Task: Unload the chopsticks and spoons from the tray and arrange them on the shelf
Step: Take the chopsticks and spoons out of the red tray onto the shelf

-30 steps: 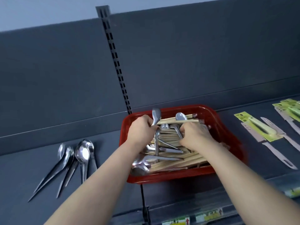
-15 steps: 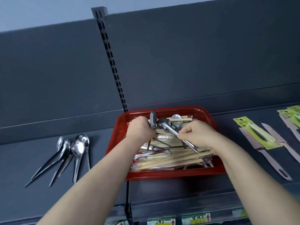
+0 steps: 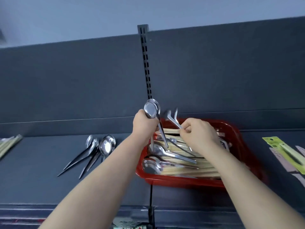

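Note:
A red tray point(image 3: 234, 129) sits on the dark shelf point(image 3: 41, 162), filled with wooden chopsticks point(image 3: 189, 171) and steel spoons point(image 3: 151, 164). Over the tray's left rim my left hand point(image 3: 144, 125) grips a bunch of spoons point(image 3: 151, 109) upright, bowls on top. My right hand point(image 3: 198, 133) hovers above the tray and pinches the handle of another spoon point(image 3: 171, 119), whose bowl end points up and left. Several spoons point(image 3: 99, 147) lie fanned on the shelf to the left of the tray.
A bundle of chopsticks point(image 3: 8, 144) lies at the shelf's far left edge. Packaged knives with green cards point(image 3: 283, 152) lie to the right of the tray. A slotted upright point(image 3: 146, 63) runs up the back panel behind my left hand.
Both hands have risen out of the tray. My left hand lifted its spoons upright, and my right hand pulled one spoon up out of the pile. The view shifted left.

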`<control>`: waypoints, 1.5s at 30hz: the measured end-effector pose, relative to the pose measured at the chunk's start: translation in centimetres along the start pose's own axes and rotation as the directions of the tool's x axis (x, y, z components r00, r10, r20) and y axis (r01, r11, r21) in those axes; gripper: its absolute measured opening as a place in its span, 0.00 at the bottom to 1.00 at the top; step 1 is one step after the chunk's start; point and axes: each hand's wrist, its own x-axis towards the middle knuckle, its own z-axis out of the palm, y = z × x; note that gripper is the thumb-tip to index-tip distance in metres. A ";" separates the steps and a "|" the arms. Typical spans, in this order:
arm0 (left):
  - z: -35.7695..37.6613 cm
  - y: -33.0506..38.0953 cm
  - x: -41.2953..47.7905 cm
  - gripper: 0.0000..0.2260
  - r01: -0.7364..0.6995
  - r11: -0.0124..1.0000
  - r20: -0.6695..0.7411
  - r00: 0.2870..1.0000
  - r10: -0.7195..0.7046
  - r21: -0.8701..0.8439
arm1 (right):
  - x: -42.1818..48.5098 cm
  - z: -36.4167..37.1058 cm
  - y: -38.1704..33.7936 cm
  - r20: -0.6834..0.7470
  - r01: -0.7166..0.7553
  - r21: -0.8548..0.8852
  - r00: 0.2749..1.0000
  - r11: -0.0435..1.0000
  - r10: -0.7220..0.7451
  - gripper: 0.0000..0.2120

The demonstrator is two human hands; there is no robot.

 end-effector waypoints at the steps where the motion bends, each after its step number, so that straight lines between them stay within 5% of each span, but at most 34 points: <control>1: -1.3 -0.4 0.3 0.09 0.024 0.999 -0.010 1.000 -0.025 -0.043 | 0.0 0.5 -1.3 0.006 0.032 0.007 0.999 0.999 -0.033 0.04; 9: -15.7 -7.9 2.6 0.06 0.259 0.966 0.043 0.965 -0.259 -0.006 | -0.7 8.8 -13.1 0.126 0.229 -0.106 0.968 0.968 -0.215 0.07; 14: -19.9 -13.4 3.5 0.04 0.318 0.916 0.085 0.934 -0.347 0.244 | -1.5 14.1 -17.3 0.210 0.233 -0.311 0.962 0.921 -0.173 0.10; 19: -20.7 -15.8 4.9 0.06 0.184 0.912 0.115 0.964 -0.241 0.367 | -2.7 18.3 -19.3 0.196 0.245 -0.423 0.965 0.872 -0.176 0.08; 27: -22.0 -17.9 7.2 0.12 -0.007 0.878 0.125 0.990 -0.061 0.479 | -3.1 21.1 -21.1 0.319 0.260 -0.372 0.937 0.891 -0.141 0.13; 38: -18.8 -12.1 5.5 0.05 -0.253 0.869 0.264 0.953 0.148 0.426 | -2.0 14.8 -17.4 0.015 0.131 -0.422 0.990 0.897 -0.137 0.10; 45: -11.0 -6.2 2.3 0.07 -0.420 0.857 0.436 0.859 0.268 0.300 | -3.1 8.0 -8.9 -0.063 -0.085 -0.405 0.996 0.910 0.065 0.09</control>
